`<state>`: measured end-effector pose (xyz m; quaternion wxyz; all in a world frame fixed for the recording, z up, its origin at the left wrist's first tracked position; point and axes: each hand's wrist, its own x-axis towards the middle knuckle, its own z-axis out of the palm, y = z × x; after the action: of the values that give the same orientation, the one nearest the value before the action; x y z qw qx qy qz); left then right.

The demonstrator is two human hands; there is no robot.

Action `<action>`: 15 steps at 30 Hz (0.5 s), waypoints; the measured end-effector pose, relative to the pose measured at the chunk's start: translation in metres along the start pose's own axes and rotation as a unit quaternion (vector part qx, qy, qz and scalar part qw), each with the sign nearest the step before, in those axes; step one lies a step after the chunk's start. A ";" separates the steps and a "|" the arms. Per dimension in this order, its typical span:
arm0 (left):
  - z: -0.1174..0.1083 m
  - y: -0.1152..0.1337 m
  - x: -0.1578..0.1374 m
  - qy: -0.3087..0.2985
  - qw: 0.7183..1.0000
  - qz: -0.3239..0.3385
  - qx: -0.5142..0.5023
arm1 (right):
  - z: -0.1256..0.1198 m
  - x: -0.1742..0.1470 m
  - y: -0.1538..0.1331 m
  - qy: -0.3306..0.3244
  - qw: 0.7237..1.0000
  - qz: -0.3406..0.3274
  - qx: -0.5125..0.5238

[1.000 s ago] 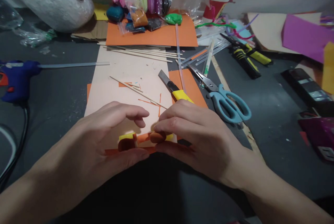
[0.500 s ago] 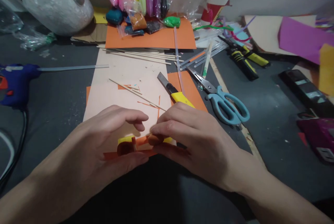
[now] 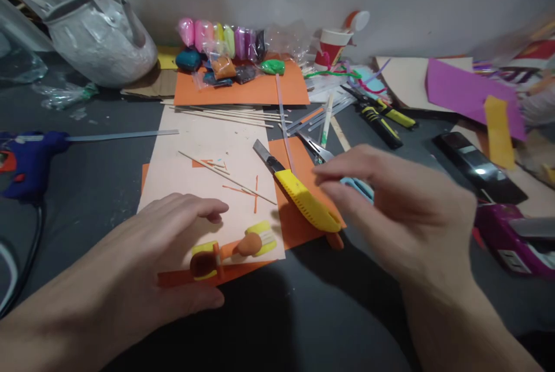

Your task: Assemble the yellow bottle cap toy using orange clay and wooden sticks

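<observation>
My left hand [image 3: 173,253] is open, curved around a small craft piece with fingers and thumb apart. The piece has two yellow cylinders [image 3: 264,236], an orange strip between them, an orange-brown ball [image 3: 250,244] and a dark brown round part [image 3: 203,265]. It rests on the front edge of the pale sheet [image 3: 208,175], by a strip of orange paper [image 3: 251,271]. My right hand [image 3: 385,210], slightly blurred, is raised above the blue-handled scissors [image 3: 358,188], partly hiding them. Its fingertips are drawn together, with nothing visible between them. A yellow utility knife [image 3: 306,198] lies between my hands.
A blue glue gun [image 3: 32,161] lies at left, near a silver kettle [image 3: 99,42]. Bagged coloured clay [image 3: 221,42] and wooden sticks [image 3: 234,117] are at the back. Pliers [image 3: 381,123], a black tool [image 3: 479,166] and a purple stapler [image 3: 507,245] lie at right.
My right hand has let go of the craft piece and moved right and up, over the scissors. My left hand stays around the piece. The camera view has tilted up.
</observation>
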<state>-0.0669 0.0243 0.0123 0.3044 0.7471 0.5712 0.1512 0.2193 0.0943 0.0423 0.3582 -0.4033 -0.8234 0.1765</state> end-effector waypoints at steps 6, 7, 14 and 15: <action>0.004 -0.007 0.003 -0.096 0.994 0.008 0.059 | -0.001 0.003 0.019 -0.132 0.966 0.067 -0.212; 0.004 -0.003 0.004 -0.100 0.993 0.000 0.066 | 0.002 0.002 0.021 -0.167 0.954 0.073 -0.239; 0.003 0.014 0.016 -0.121 0.991 -0.023 0.057 | 0.023 -0.005 0.022 -0.219 0.926 0.100 -0.290; 0.003 0.014 0.018 -0.110 0.992 -0.023 0.060 | 0.023 -0.005 0.022 -0.211 0.927 0.108 -0.291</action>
<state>-0.0494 0.0383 0.0165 0.3234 0.7627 0.5594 0.0262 0.2161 0.1039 0.0118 0.0218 -0.5294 -0.8467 0.0476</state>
